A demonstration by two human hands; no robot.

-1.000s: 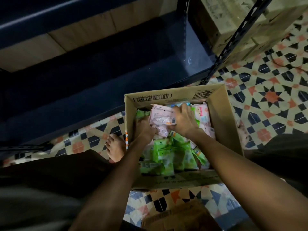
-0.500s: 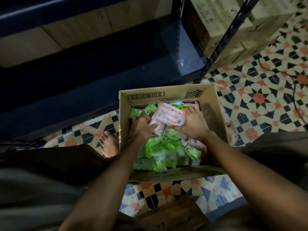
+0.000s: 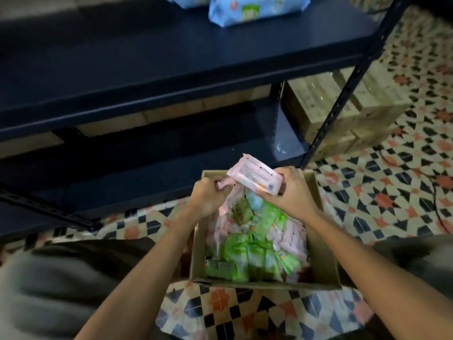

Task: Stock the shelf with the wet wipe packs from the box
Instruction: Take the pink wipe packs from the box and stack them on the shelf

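While the right hand (image 3: 290,192) curls its fingers and thumb around the near end of a pink pack (image 3: 255,177), that pack sticks out up and to the left from the grip, printed back and barcode facing up, raised above the far end of the box (image 3: 323,261). Just beside it, the left hand (image 3: 208,195) pinches the crumpled end of a second pink pack (image 3: 229,200), which hangs down from the fingers toward the heap below; the two hands sit close together, with the first pack's lower edge lying over the left fingertips. Under them the open cardboard box stands on the tiled floor (image 3: 367,192) between the person's knees, filled with a loose jumble of green packs (image 3: 247,256) toward the near side and more pink ones along the right wall and left side. Beyond the box rises a dark shelf (image 3: 147,69) on a slotted metal post (image 3: 343,94), its lower board just past the box's far wall. On the upper board, well apart from the hands, lies a blue pack (image 3: 257,8), cut off by the frame's top edge. Right of the post, stacked cartons (image 3: 355,114) rest on the floor.
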